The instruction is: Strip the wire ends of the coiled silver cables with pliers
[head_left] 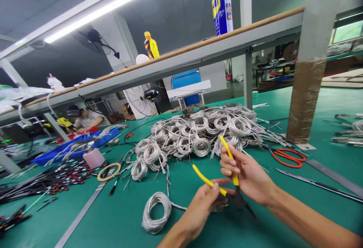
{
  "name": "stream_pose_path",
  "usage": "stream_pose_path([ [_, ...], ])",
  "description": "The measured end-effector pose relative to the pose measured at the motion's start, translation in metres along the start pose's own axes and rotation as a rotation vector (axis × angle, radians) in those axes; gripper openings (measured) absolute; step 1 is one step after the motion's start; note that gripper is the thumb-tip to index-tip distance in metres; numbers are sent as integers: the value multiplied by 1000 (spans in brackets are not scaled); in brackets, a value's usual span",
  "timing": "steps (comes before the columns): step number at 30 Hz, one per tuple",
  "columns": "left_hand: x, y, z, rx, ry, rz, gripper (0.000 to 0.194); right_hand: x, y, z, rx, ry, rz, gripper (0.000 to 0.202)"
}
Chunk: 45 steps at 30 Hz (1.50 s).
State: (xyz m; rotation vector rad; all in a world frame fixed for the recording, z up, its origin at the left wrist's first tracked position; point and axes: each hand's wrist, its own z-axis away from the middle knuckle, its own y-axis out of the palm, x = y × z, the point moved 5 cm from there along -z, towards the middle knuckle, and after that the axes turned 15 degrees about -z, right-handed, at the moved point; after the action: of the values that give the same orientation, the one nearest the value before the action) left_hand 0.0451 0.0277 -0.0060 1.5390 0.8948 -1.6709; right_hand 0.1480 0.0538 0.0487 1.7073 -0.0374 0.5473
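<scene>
The left hand (200,207) and right hand (251,176) grip the splayed pliers (239,201), one handle (202,174) each, above the desk (113,214), before heaped coils (181,139). A tray (45,158) at left holds cables (77,142); a pink bottle (94,158) stands near it. A can (222,11) and a yellow bottle (153,47) stand on the shelf (187,59).

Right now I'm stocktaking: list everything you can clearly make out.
pliers: one, yellow handles, front right
coil heap: one, silver, centre; coils overlap, uncountable
single coil: one, silver, nearer than coil heap
large scissors: one, orange, right
metal strips: two, grey, left and right
pointed tool: one, silver, right
ring: one, tan, left
squat bottle: one, pink, left
tray: one, blue, left
thin cables: many, black, left
can: one, blue, on shelf
drink bottle: one, yellow, on shelf
table: one, green, below
left hand: one, bare, on pliers
right hand: one, bare, on pliers
</scene>
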Motion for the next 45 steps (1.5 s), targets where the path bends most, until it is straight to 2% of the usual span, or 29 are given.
stream_pose_path([
  [2,4,0,4,-49,7,28,42,1,2,0,-12,1,11,15],
  [5,7,-4,7,-183,-16,11,43,8,-2,-1,-46,-22,97,18],
  [9,-3,-9,6,-305,42,-85,50,13,-12,-5,-81,-42,106,31],
  [12,-12,-9,9,-385,106,-186,57,2,-15,-4,-98,4,37,36],
  [16,-11,-8,16,-468,66,-382,60,-17,-13,2,-122,69,-15,42],
  [20,-6,-9,20,-480,22,-647,60,-27,-17,7,-180,75,-12,48],
  [23,-5,-11,23,-526,29,-711,58,-31,-22,8,-221,59,-43,51],
  [28,-4,-10,23,-530,12,-652,57,-36,-24,12,-301,43,-116,51],
  [34,-5,-10,24,-521,21,-577,57,-39,-21,17,-321,1,-144,53],
  [45,-6,-9,28,-552,33,-653,55,-50,-24,22,-340,-60,-210,55],
])
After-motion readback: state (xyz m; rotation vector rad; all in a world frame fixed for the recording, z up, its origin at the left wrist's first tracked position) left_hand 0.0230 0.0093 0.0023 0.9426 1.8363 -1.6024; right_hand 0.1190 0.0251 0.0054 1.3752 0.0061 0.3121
